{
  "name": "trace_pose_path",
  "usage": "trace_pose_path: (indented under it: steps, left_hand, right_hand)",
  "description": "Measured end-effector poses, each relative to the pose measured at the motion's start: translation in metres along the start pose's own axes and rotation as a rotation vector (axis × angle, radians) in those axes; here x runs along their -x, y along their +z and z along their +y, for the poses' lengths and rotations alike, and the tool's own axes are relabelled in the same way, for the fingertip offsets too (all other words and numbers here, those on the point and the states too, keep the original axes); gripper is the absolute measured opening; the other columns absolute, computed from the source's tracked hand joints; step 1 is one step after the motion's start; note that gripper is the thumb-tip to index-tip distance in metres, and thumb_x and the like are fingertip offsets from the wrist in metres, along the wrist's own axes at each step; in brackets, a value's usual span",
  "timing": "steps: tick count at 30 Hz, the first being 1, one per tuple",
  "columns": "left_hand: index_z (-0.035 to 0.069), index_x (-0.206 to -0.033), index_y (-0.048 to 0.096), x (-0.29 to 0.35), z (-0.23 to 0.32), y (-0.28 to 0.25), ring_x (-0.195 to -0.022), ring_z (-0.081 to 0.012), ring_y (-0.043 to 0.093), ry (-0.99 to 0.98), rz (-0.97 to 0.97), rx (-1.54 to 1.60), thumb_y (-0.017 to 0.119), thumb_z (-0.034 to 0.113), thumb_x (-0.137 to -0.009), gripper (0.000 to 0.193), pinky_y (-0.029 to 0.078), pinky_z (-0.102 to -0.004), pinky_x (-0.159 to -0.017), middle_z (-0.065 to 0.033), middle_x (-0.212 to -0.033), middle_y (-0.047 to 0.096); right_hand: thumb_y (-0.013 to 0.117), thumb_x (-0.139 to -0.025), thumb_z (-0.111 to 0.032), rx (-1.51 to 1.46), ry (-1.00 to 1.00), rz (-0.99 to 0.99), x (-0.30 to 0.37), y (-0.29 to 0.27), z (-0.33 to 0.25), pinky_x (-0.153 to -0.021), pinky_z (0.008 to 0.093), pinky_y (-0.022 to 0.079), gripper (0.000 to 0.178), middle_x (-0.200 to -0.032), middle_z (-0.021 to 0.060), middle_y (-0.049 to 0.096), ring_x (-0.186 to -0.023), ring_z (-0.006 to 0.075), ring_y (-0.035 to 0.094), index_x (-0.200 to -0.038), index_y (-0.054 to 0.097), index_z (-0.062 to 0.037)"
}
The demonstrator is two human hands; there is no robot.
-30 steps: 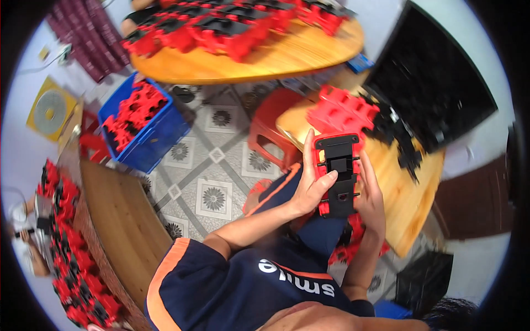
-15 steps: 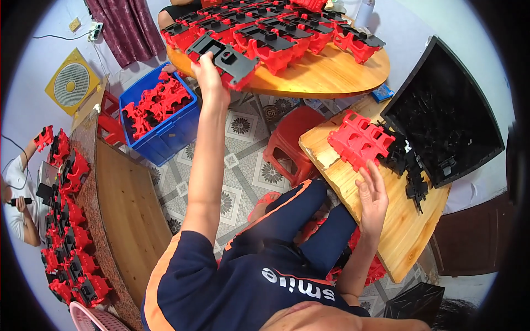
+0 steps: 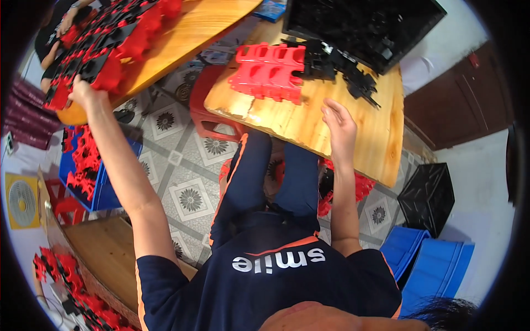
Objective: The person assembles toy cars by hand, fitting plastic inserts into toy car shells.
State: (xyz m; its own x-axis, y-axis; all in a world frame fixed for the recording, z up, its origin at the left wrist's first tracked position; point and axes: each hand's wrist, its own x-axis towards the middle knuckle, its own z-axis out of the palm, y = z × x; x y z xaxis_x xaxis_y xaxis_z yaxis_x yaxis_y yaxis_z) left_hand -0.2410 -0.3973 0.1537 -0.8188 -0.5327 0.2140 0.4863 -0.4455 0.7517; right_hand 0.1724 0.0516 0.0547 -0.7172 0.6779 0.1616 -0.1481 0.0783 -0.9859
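My left hand [image 3: 86, 94] reaches to the edge of the round table at the far left. Its fingers grip the end of a red-and-black plastic part [image 3: 59, 95], beside rows of similar parts [image 3: 110, 47]; the fingers are partly hidden. My right hand [image 3: 340, 121] hovers over the near wooden table [image 3: 381, 138], holding nothing, fingers apart and slightly curled. Left of it lies a red moulded plastic piece [image 3: 269, 73] with rows of openings. Loose black plastic pieces [image 3: 323, 62] touch that piece's right side.
A large black tray [image 3: 364, 27] holding black pieces leans behind the near table. A red stool [image 3: 207, 102] stands between the tables. One blue bin [image 3: 113, 187] holds red parts; other blue bins [image 3: 436, 270] stand lower right. Another person's hand [image 3: 66, 25] is at the upper left.
The view has swung right. My left hand has carried the red-and-black part to the row on the round table. My right hand has come away from the red piece.
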Motion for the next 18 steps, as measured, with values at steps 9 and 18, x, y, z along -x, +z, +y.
trace_pose_path:
  steps: [9,18]
  left_hand:
    - [-0.008,-0.141,0.018,0.210,0.036,0.051,-0.124,-0.0287,0.039,0.725,0.053,-0.266,0.059,0.018,-0.091,0.070,0.038,-0.0416,-0.106,-0.0240,-0.136,0.030]
    - [0.012,-0.136,0.050,0.385,-0.123,0.068,-0.131,-0.0281,0.045,1.073,-1.373,-0.865,0.075,0.037,-0.074,0.071,0.031,-0.0486,-0.109,-0.0045,-0.136,0.055]
  right_hand:
    - [0.065,-0.093,-0.020,0.641,-0.154,-0.082,-0.040,0.052,0.029,-0.080,0.0252,0.051,0.038,-0.104,0.0098,0.070,-0.092,0.0140,0.067,-0.127,0.057,-0.0044]
    - [0.064,-0.091,-0.006,0.021,-0.080,-0.225,-0.040,0.019,0.039,-0.077,0.0242,0.050,0.022,-0.096,0.0049,0.068,-0.088,0.0094,0.062,-0.112,0.059,0.0006]
